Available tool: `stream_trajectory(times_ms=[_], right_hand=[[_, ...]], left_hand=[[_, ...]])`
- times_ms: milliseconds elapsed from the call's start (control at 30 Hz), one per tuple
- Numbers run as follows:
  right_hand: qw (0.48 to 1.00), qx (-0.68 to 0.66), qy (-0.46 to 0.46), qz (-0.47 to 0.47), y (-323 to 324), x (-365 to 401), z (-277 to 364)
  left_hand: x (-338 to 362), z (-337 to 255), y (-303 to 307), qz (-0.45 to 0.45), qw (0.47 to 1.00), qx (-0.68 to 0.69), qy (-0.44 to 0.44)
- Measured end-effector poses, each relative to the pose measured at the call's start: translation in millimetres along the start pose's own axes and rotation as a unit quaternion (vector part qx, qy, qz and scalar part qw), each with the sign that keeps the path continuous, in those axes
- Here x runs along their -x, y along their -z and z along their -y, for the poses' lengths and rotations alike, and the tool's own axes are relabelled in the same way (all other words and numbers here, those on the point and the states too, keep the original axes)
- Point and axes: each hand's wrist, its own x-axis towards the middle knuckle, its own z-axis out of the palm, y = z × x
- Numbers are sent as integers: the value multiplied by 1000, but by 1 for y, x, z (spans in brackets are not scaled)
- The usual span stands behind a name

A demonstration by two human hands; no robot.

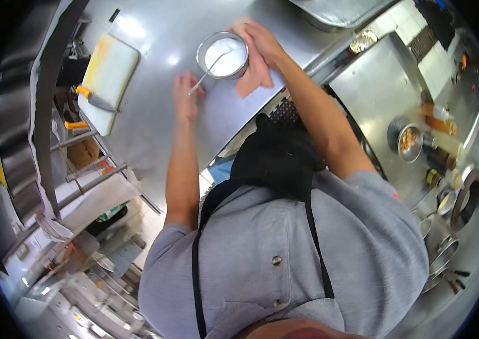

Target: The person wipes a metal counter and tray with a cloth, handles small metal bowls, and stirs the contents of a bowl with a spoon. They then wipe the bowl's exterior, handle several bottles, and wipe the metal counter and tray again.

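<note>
A round metal container (201, 55) with white contents (223, 63) stands on the steel table. A spoon (210, 70) leans in it, its handle sticking out over the near-left rim. My left hand (185, 93) is just left of the handle's end, blurred; whether its fingers grip the handle cannot be made out. At the container's right side, my right hand (255, 37) is closed on a salmon-coloured cloth (255, 76). That cloth hangs down along the container's right side onto the table.
On the left of the steel table (154, 113) lies a white cutting board (116, 62) with an orange-handled knife (98, 101) on it. A metal tray (341, 11) is at the top right. Right of me, a counter carries a bowl of brown pieces (408, 141) and several bottles (443, 125).
</note>
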Motion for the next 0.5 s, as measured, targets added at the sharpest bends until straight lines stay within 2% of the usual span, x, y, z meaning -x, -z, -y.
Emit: stream_trajectory(times_ms=[33, 100, 133, 167, 200, 233, 367, 467, 500], right_hand=[[999, 5, -10, 42, 1, -15, -4], [984, 148, 16, 102, 5, -44, -17], [985, 146, 17, 93, 0, -40, -12], [980, 163, -21, 115, -7, -34, 1], [972, 180, -58, 138, -10, -35, 5], [975, 163, -92, 118, -13, -34, 1], [986, 88, -71, 124, -5, -8, 0], [982, 109, -49, 145, 1, 7, -3], [991, 57, -32, 115, 0, 13, -5]], left_hand=[[-17, -24, -9, 33, 999, 2, -16], [-40, -55, -37, 77, 997, 1, -26], [-49, -62, -49, 126, 988, -63, -61], [-53, -65, -56, 172, 972, -127, -97], [-56, -64, -57, 178, 971, -130, -98], [-57, -62, -56, 179, 963, -165, -113], [-41, -45, -52, 160, 944, -241, -158], [-33, -42, -58, 143, 947, -220, -184], [-29, -40, -59, 143, 946, -223, -185]])
